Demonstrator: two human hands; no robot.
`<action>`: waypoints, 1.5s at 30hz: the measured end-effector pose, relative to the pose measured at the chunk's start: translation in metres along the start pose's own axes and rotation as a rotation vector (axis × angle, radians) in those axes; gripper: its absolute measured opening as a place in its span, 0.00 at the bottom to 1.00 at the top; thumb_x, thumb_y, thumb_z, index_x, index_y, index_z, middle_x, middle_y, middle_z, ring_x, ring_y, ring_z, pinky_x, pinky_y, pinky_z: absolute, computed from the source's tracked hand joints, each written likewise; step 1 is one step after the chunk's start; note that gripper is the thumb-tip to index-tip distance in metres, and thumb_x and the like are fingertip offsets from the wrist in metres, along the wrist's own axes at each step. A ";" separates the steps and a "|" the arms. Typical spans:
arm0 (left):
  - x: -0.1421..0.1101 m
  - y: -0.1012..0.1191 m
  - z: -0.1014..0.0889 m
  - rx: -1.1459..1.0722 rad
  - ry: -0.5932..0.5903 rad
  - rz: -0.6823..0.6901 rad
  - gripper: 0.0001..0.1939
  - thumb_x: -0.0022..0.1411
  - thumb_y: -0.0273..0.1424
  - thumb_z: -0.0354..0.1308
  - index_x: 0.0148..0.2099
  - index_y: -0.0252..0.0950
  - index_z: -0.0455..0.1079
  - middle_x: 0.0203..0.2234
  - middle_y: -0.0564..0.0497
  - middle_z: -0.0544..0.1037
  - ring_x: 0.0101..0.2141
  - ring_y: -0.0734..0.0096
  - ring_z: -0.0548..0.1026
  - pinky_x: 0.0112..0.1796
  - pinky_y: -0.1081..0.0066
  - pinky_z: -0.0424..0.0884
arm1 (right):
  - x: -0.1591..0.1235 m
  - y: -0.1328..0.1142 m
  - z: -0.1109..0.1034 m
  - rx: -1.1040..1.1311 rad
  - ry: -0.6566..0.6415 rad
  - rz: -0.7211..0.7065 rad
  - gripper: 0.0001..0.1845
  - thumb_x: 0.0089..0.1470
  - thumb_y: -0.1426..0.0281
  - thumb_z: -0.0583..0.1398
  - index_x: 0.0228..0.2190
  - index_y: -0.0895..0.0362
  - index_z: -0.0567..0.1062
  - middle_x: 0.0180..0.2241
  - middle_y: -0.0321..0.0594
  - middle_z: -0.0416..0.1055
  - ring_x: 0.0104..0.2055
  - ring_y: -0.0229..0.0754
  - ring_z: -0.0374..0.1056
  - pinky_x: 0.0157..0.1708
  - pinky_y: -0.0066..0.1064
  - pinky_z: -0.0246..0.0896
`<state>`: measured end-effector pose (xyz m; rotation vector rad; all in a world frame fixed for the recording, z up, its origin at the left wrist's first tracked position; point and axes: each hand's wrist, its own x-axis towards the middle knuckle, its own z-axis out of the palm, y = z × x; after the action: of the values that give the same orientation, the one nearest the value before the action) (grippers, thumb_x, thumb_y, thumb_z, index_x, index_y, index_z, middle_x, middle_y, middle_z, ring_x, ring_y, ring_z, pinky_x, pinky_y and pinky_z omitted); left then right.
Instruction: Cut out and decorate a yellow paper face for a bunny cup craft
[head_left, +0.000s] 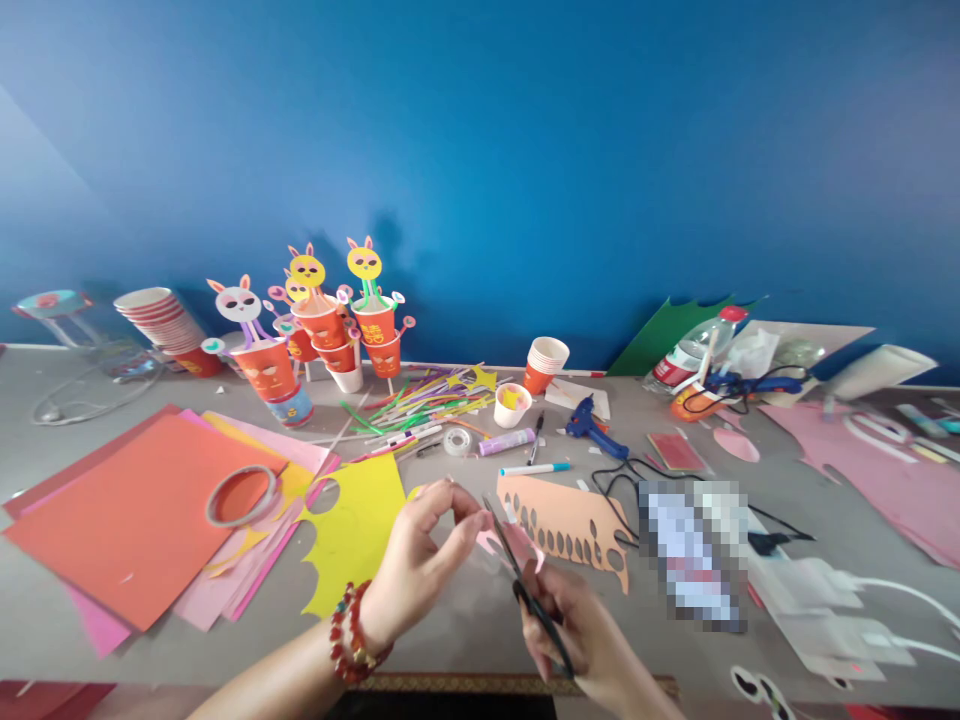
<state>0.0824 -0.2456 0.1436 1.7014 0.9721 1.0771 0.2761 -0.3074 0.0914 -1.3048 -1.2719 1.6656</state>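
Note:
My right hand [566,625] is wrapped around a pair of black-handled scissors [512,562], whose blades point up and left. The fingers of my left hand [431,550] are pinched around a small piece of pink paper [531,540] beside the blades. Part of that paper is hidden behind the scissors. Under my left hand lies a yellow sheet [352,520] with scalloped cut edges. Just beyond the scissors is an orange sheet [559,505] with several oval holes.
Coloured sheets [142,520] with a tape roll [241,497] lie left. Paper-cup figures [262,365] stand behind them, near coloured sticks [427,400]. A blue glue gun [596,428] and its black cable are right of centre. White chargers [825,600] sit at front right.

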 end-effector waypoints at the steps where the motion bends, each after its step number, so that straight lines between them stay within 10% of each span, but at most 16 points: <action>1: 0.000 0.000 0.000 -0.003 -0.003 -0.006 0.10 0.68 0.32 0.54 0.32 0.37 0.68 0.28 0.52 0.75 0.32 0.69 0.72 0.38 0.70 0.64 | -0.001 -0.004 0.001 0.000 -0.005 0.008 0.23 0.43 0.52 0.65 0.23 0.53 0.60 0.15 0.24 0.59 0.13 0.30 0.58 0.14 0.22 0.50; 10: 0.000 -0.001 0.000 0.024 -0.044 0.006 0.08 0.66 0.28 0.55 0.32 0.37 0.67 0.30 0.51 0.76 0.33 0.69 0.73 0.40 0.70 0.64 | -0.005 -0.019 0.004 0.043 -0.026 0.039 0.24 0.42 0.51 0.67 0.25 0.53 0.62 0.17 0.26 0.63 0.14 0.29 0.57 0.28 0.33 0.71; 22: 0.001 0.002 -0.003 -0.016 -0.042 -0.004 0.08 0.66 0.29 0.55 0.32 0.36 0.69 0.29 0.51 0.77 0.32 0.69 0.74 0.38 0.70 0.66 | -0.002 -0.007 0.002 0.056 0.011 0.011 0.26 0.40 0.49 0.68 0.24 0.54 0.64 0.16 0.26 0.61 0.13 0.30 0.57 0.15 0.25 0.58; 45: 0.004 0.003 -0.005 -0.011 -0.029 -0.007 0.08 0.66 0.31 0.56 0.32 0.36 0.69 0.29 0.50 0.77 0.32 0.68 0.74 0.38 0.71 0.67 | 0.002 -0.011 0.004 0.027 0.052 0.066 0.28 0.37 0.47 0.68 0.22 0.53 0.62 0.14 0.24 0.59 0.13 0.30 0.57 0.28 0.36 0.73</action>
<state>0.0797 -0.2412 0.1485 1.6985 0.9516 1.0484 0.2712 -0.3033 0.1015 -1.3778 -1.1839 1.6773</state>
